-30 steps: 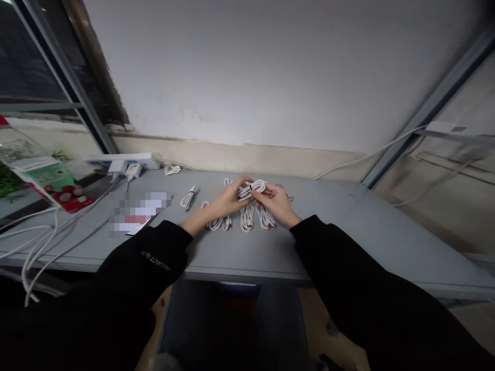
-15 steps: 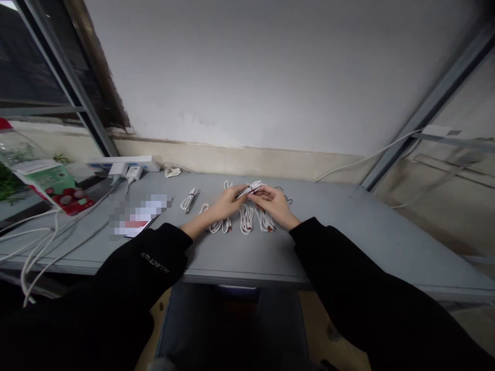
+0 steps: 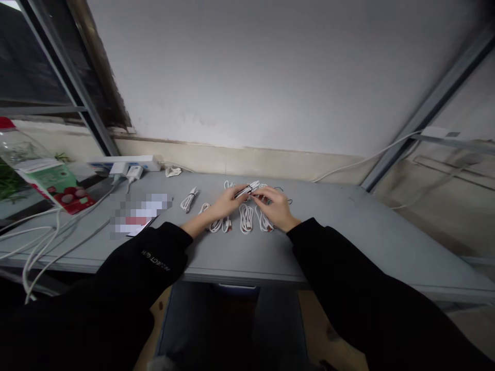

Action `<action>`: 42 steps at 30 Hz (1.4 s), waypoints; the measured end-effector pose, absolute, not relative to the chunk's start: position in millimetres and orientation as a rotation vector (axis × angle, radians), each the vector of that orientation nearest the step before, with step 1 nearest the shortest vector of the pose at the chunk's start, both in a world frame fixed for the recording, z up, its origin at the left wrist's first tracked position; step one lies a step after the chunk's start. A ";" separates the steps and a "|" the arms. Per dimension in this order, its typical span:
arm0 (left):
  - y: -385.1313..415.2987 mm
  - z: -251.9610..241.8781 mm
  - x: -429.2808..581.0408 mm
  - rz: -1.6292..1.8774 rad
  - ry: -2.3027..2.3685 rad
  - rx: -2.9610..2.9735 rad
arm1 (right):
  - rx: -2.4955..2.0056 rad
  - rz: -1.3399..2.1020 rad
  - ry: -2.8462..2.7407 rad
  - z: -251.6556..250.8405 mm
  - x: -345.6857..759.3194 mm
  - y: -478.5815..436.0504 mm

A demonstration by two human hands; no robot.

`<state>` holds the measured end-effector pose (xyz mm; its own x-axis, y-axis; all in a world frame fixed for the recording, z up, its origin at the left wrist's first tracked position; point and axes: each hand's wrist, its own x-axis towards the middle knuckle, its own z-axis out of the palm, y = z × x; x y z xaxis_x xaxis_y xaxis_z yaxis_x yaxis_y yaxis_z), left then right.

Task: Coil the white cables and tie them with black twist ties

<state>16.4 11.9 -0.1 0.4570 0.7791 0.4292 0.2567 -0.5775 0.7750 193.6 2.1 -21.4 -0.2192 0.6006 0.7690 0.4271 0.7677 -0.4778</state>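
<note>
Left hand (image 3: 225, 202): fingers closed on a bundled white cable (image 3: 247, 190), held just above the tabletop (image 3: 340, 221).
Right hand (image 3: 274, 202): fingers pinching the same bundle from the other side.
Handling: it looks light and soft, probably best held at its gathered middle.
Nearby: coiled white cables (image 3: 246, 218) lie beneath the hands.

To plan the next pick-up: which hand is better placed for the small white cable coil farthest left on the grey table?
Probably the left hand: it is nearer that coil, while the right hand lies beyond the other white coils.
</note>
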 end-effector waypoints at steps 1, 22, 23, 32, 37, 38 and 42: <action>13.3 -2.0 15.9 1.081 0.862 2.092 | -0.779 0.163 -1.863 -21.8 193.7 2.1; 19.6 -8.2 9.5 1.215 1.036 2.072 | -0.630 -0.047 -1.833 -23.8 189.1 2.3; 19.2 -7.5 9.8 1.236 1.039 2.058 | -0.666 -0.032 -1.799 -24.0 188.8 2.2; 10.5 -0.8 12.4 1.336 1.081 2.006 | -1.065 0.035 -1.609 -24.0 191.3 2.9; 10.5 0.1 10.9 1.314 1.176 1.982 | -1.102 0.290 -1.693 -24.5 197.1 10.2; 10.7 0.2 10.9 1.315 1.166 2.002 | -1.069 0.331 -1.706 -24.6 196.8 10.8; 12.3 -2.6 10.8 1.300 1.119 2.132 | -0.939 0.377 -1.718 -24.0 193.2 7.9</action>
<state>10.8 12.3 -2.6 0.2456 0.7987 0.5493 0.4241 -0.5981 0.6800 193.2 7.9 -24.0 -0.0981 0.7448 0.6600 0.3996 0.6369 -0.6593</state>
